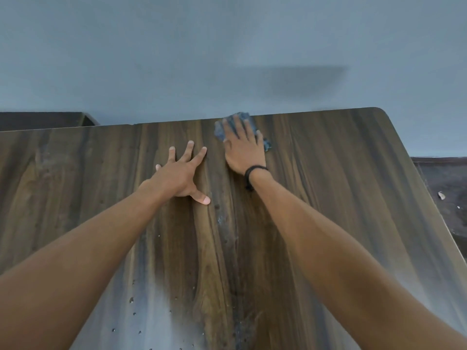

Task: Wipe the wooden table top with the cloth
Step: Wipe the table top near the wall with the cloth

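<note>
A grey wall point(227, 46) filled the upper half of the view. The table point(341, 188) came next in size. Its far edge met the wall, its far right corner was rounded, and its right edge ran back toward the viewer beside a dark floor point(447, 178). On the left the top ran out of the picture, with wide open wood on that side and between the arms. A dark piece of furniture point(43, 121) stood behind the far left edge.

The left hand point(180, 176) lay flat on the wood near the middle, fingers spread and straight, holding nothing. The right hand point(242, 150) lay just beside it and further off, its straight fingers pressing down on the cloth point(219, 132). The cloth was a crumpled blue-grey wad at the far edge, touching the line where table met wall.

A black wristband point(254, 171) circled the right wrist. Droplets point(131, 300) dotted the near wood, and a small pale scrap point(441, 195) lay on the floor.
</note>
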Available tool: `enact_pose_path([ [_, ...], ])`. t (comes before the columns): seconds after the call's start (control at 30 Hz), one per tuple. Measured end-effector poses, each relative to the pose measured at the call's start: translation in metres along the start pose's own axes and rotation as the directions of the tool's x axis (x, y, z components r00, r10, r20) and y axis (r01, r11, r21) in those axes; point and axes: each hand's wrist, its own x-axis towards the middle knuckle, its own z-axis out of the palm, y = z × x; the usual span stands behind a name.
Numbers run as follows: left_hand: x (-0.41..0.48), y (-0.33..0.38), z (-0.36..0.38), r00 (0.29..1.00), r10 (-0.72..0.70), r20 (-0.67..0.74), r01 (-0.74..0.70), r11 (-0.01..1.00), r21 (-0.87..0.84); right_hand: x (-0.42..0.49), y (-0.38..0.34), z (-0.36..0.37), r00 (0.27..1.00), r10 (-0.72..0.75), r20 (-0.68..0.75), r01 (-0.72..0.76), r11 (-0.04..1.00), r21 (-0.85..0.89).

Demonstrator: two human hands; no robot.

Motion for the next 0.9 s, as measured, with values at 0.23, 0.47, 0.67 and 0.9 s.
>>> enact_pose_path([
  [0.23,0.001,-0.001,-0.001,1.000,-0.009,0.014,0.009,1.000,0.003,0.012,-0.020,0.000,0.997,0.077,0.003,-0.077,0.997,0.025],
  [0.47,0.000,-0.001,-0.002,1.000,-0.006,0.006,0.006,1.000,0.013,0.025,-0.016,-0.005,0.992,0.120,0.031,-0.121,0.991,0.055],
  [0.67,0.003,-0.004,0.001,1.000,0.001,0.000,-0.001,1.000,0.021,-0.015,0.015,-0.005,0.997,0.080,-0.016,-0.079,0.997,0.007],
  [0.9,0.002,-0.001,-0.003,1.000,0.004,0.011,-0.004,1.000,0.007,-0.104,0.021,-0.001,0.999,0.043,0.002,-0.043,0.999,0.017],
])
